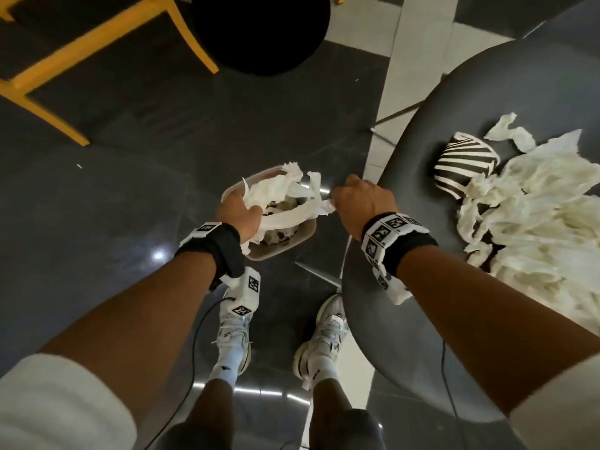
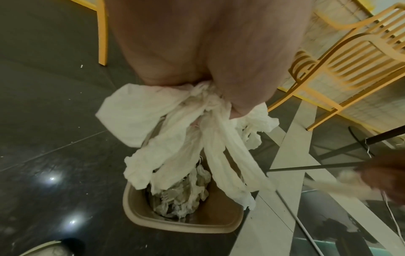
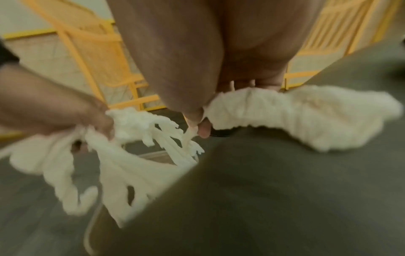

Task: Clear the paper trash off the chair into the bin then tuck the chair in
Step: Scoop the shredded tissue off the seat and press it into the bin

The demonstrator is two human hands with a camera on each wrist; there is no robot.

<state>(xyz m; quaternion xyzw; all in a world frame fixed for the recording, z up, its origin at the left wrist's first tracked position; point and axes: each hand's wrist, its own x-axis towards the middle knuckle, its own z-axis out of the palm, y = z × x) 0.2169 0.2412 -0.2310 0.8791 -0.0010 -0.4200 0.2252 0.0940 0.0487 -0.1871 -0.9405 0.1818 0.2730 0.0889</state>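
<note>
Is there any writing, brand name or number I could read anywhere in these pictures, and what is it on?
None can be read.
Left wristband: black-and-white square code patterns, no letters.
Right wristband: the same kind of code squares, no words.
Sneakers: small dark marks, too small to read.
Striped paper cup on the chair: stripes only, no text visible.
Bin: no label visible.

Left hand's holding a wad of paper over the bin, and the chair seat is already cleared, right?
Not quite. The left hand does hold a wad of paper over the bin, but the chair seat is not cleared: the head view shows a pile of paper and a striped cup on it.
</note>
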